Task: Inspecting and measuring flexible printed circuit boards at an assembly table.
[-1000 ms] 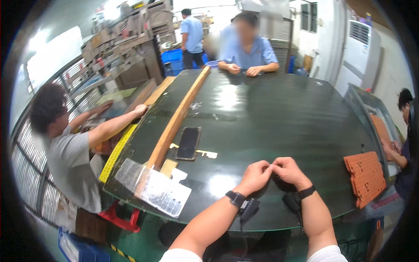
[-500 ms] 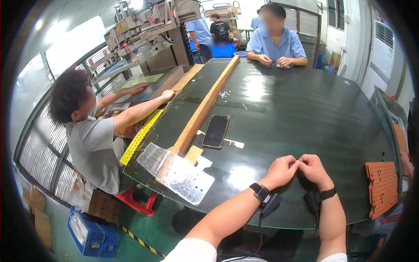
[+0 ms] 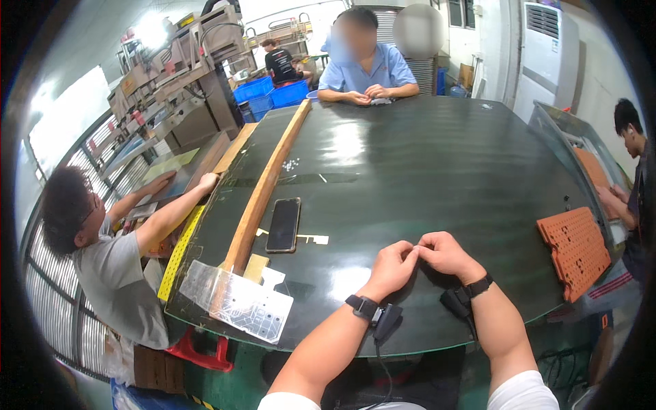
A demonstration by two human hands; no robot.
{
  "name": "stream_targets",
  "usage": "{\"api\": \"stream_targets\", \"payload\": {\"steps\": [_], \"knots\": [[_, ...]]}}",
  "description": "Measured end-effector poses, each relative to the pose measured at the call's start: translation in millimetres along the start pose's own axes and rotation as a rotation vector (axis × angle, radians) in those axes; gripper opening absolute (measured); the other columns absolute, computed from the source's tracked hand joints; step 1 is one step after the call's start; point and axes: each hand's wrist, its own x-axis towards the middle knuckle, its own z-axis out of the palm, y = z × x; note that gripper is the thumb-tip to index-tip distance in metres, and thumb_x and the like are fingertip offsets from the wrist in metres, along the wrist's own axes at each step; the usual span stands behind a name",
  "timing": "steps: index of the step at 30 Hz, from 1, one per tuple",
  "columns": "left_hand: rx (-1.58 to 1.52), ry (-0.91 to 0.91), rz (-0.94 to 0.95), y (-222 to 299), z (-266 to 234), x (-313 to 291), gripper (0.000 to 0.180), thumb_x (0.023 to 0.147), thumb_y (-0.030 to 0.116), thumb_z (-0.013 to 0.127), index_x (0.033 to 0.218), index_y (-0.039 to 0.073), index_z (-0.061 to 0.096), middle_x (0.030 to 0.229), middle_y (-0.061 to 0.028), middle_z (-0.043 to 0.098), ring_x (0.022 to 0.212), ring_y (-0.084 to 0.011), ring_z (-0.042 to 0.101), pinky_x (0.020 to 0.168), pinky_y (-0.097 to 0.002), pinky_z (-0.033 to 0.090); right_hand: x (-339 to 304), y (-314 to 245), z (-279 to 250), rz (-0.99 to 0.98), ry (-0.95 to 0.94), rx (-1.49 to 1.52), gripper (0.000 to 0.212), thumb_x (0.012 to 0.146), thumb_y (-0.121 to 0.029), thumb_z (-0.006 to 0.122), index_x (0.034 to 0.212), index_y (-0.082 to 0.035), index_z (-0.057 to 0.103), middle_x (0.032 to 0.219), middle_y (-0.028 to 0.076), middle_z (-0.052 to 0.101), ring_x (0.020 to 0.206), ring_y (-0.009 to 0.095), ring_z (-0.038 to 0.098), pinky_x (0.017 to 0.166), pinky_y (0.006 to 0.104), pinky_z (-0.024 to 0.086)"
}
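My left hand (image 3: 394, 268) and my right hand (image 3: 445, 255) meet fingertip to fingertip just over the near part of the dark green table (image 3: 410, 164). Both are closed in a pinch. Whatever lies between the fingertips, if anything, is too small or hidden. Each wrist wears a black strap with a small black box on it. Left of my hands lies a black phone (image 3: 283, 225), with a flat pale yellow piece (image 3: 313, 239) beside it. Closer to the table's near left edge is a clear sheet with white line patterns (image 3: 254, 309).
A long wooden bar (image 3: 268, 184) runs along the table's left side. Small white bits (image 3: 291, 165) lie beside it. An orange perforated board (image 3: 575, 249) leans at the right edge. Co-workers sit at the left (image 3: 113, 266) and far side (image 3: 369, 72); another stands at the right (image 3: 632, 164).
My view has turned to the right, so the table and people appear shifted left. A person at the right edge has come into fuller view. My hands stay pinched together.
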Motion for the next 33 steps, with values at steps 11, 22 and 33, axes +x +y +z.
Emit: {"api": "stream_targets", "payload": {"steps": [11,22,33], "knots": [[-0.022,0.008,-0.008,-7,2,-1,0.027,0.086,0.022,0.058,0.093,-0.004,0.062,0.077,-0.013,0.065,0.068,-0.016,0.06,0.063,-0.0295,0.047,-2,-3,2,0.037,-0.008,0.053,0.02,0.079,-0.018,0.061,0.077,0.002,0.062,0.063,0.01,0.06,0.058,0.013,0.052,0.057,0.0295,0.044],[-0.042,0.01,0.018,-10,2,0,0.027,0.087,0.022,0.058,0.092,-0.004,0.062,0.076,-0.0114,0.065,0.067,-0.0144,0.058,0.062,-0.0287,0.046,0,0,2,0.02,-0.005,0.036,0.02,0.079,-0.019,0.061,0.077,0.001,0.063,0.064,0.011,0.061,0.058,0.013,0.052,0.057,0.0296,0.044],[-0.01,-0.006,-0.011,-6,1,-1,0.026,0.086,0.021,0.058,0.093,-0.004,0.062,0.077,-0.0119,0.065,0.069,-0.0147,0.059,0.063,-0.0289,0.047,-2,1,3,0.045,-0.018,0.028,0.02,0.08,-0.018,0.06,0.077,0.001,0.062,0.064,0.01,0.061,0.059,0.012,0.052,0.057,0.0294,0.044]]}}
